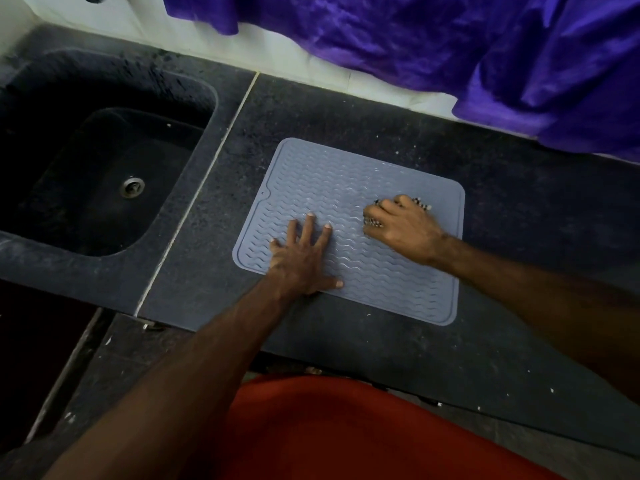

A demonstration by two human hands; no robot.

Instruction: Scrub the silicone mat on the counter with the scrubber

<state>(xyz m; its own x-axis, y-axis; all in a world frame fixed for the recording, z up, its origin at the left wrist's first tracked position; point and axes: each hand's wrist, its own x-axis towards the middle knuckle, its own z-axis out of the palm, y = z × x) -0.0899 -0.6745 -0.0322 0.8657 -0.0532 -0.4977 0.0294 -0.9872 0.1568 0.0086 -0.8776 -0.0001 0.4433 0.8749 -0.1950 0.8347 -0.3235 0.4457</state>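
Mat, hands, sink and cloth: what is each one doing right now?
silicone mat: lying flat on the counter.
left hand: open, fingers spread, pressing on the mat.
right hand: closed on the scrubber, on the mat.
scrubber: mostly hidden under the right hand.
sink: looks empty, drain uncovered.
purple cloth: draped, hanging over the counter's back edge.

My matt grey silicone mat [349,216] is wavy-ribbed; the dark speckled stone surface [346,109] beside it looks dull and rough.
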